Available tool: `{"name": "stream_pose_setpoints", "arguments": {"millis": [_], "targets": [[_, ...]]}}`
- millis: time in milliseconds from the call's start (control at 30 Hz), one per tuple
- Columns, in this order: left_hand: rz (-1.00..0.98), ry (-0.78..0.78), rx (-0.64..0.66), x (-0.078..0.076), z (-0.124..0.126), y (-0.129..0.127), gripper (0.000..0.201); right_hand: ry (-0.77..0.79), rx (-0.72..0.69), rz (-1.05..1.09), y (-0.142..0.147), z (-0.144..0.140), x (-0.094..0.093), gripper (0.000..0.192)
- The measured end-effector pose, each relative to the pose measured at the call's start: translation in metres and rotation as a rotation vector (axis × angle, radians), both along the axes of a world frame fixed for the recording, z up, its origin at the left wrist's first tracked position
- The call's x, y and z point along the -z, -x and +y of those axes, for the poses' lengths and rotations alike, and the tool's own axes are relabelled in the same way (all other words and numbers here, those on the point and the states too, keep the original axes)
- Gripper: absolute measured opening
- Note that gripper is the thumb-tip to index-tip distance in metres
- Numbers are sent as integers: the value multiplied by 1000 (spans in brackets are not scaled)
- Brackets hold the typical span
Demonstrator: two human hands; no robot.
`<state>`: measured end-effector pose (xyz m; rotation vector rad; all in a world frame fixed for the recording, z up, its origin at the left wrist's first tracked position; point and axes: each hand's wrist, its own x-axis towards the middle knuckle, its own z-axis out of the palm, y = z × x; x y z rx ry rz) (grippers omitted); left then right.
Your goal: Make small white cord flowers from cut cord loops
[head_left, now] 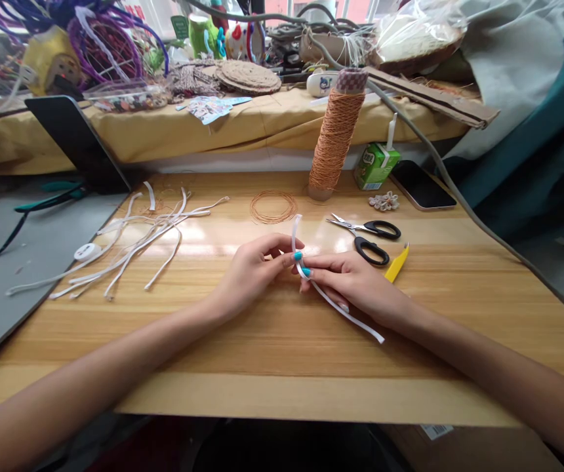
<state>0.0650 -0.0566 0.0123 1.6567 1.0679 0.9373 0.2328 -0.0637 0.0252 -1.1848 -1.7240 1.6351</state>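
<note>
Head view: my left hand (252,269) and right hand (353,282) both pinch a white strip (334,303) over the wooden table (282,354), scissors (368,237) nearby.

A single view from a camera worn on the person's head, looking forward and down over a wooden table (282,354). Both forearms reach in from the bottom corners, and the left hand (252,269) and right hand (355,282) meet close below the lens at centre frame. A cluttered shelf (262,124) crosses the top, farther away.
</note>
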Motion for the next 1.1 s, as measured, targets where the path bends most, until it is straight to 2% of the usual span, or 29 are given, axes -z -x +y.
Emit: {"name": "stream_pose_setpoints", "arguments": {"millis": [133,400,567,800,933,1100], "targets": [[-48,65,15,-1,1,0,17,18,5,-11,1,1,0,23],[-9,-34,-75,-2,1,0,15,15,5,-58,1,-1,-3,25],[14,26,-55,-4,1,-1,17,-41,-58,-72,0,0,-3,25],[41,56,-40,-6,-1,-1,20,-71,-52,-67,1,-1,-5,24],[51,24,-38,-6,-1,-1,19,-30,-40,-85,0,-1,-4,24],[108,-87,-74,-5,-3,-1,20,5,-5,-70,2,-1,-4,33]]}}
